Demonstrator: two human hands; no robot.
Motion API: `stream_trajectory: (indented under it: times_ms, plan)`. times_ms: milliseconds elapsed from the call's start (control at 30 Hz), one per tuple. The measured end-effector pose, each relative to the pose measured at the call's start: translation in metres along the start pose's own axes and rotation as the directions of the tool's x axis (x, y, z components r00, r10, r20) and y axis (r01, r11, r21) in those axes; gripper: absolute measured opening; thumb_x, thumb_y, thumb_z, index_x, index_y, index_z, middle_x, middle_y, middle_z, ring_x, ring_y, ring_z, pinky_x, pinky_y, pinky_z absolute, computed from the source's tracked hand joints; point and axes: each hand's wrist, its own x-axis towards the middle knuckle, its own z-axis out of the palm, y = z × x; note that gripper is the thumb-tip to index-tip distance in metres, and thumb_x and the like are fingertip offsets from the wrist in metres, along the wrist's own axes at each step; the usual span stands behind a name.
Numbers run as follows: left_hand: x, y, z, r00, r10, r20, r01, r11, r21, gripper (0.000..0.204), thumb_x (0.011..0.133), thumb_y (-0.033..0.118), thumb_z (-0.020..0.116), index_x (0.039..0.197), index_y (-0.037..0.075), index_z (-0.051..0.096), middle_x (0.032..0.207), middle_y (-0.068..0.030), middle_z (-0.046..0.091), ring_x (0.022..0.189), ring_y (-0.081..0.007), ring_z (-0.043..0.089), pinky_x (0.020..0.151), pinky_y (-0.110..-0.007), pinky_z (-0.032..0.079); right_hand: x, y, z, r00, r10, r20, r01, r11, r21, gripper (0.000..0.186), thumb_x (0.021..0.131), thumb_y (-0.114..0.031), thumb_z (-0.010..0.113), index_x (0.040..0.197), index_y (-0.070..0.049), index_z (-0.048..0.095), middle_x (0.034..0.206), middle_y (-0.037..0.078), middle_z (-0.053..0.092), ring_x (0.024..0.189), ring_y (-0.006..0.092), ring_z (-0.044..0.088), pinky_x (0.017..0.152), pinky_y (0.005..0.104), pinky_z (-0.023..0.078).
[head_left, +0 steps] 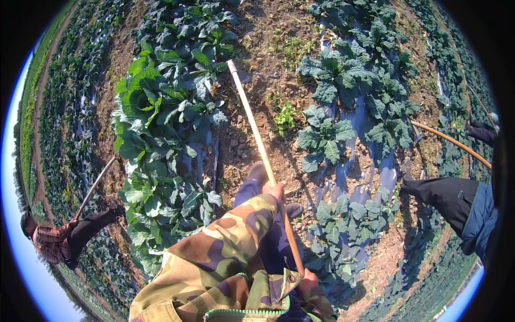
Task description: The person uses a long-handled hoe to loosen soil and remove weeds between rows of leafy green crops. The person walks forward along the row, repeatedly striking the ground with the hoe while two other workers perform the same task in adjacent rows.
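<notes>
A long wooden-handled hoe (256, 134) slants from my body up the dirt path. Its far end reaches the soil between two crop rows, and the blade there is hard to make out. My left hand (274, 191), at the end of a camouflage sleeve, is wrapped round the middle of the handle. Closer to my body, my right hand (308, 281) grips the handle's lower end. Past my left hand, a small green weed (285, 118) grows in the loose brown soil, to the right of the handle.
Leafy green plants (153, 112) line the path's left side. Darker kale (327, 134) grows through plastic sheeting (357, 121) on the right. One person in a plaid shirt (51, 242) holds a long handle at far left; another person (450, 201) stands at right near a wooden handle (453, 140).
</notes>
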Motion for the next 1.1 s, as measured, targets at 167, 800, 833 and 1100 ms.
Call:
stream_trajectory:
  times_ms: [167,800,833,1100]
  plan:
    - [0.033,0.025,-0.02,0.99,0.142,-0.001,-0.142,0.985,-0.103,0.021,0.08,0.019,0.058,0.073,0.005,0.043,0.044,-0.0054,0.044,0.032,-0.0177,0.045,0.028,-0.031,0.035,0.039,-0.034,0.015,0.997,-0.073,0.014,0.072,0.996,0.057,0.027,0.07,-0.024,0.061,0.078,0.0,0.051,0.072,0.023,0.058,0.074,0.0399,0.057,0.065,0.0437,0.046]
    - [0.011,-0.035,-0.027,0.999,-0.039,-0.026,0.043,0.986,0.159,0.023,0.079,0.021,0.061,0.071,0.004,0.047,0.054,-0.0063,0.049,0.04,-0.018,0.049,0.036,-0.032,0.043,-0.011,0.005,-0.012,0.994,0.035,0.102,-0.03,0.998,-0.046,0.033,0.069,-0.029,0.063,0.086,-0.002,0.055,0.078,0.022,0.059,0.079,0.0395,0.056,0.067,0.0455,0.044]
    - [0.008,-0.035,-0.022,0.998,-0.042,-0.052,0.048,0.99,0.131,0.024,0.08,0.022,0.06,0.072,0.003,0.047,0.054,-0.0067,0.049,0.04,-0.0185,0.049,0.036,-0.032,0.043,-0.015,0.011,-0.017,0.986,-0.025,0.163,0.043,0.993,-0.106,0.033,0.069,-0.029,0.063,0.087,-0.002,0.055,0.079,0.022,0.059,0.079,0.0393,0.057,0.067,0.0453,0.044]
    - [-0.041,-0.054,0.01,0.959,-0.283,-0.005,0.283,0.959,0.025,0.019,0.08,0.018,0.059,0.078,0.002,0.048,0.051,-0.0085,0.049,0.039,-0.0195,0.048,0.035,-0.032,0.04,-0.062,0.068,-0.008,0.923,0.227,0.312,-0.245,0.969,0.02,0.033,0.069,-0.032,0.063,0.085,-0.004,0.06,0.079,0.019,0.061,0.077,0.0364,0.059,0.067,0.0415,0.046]
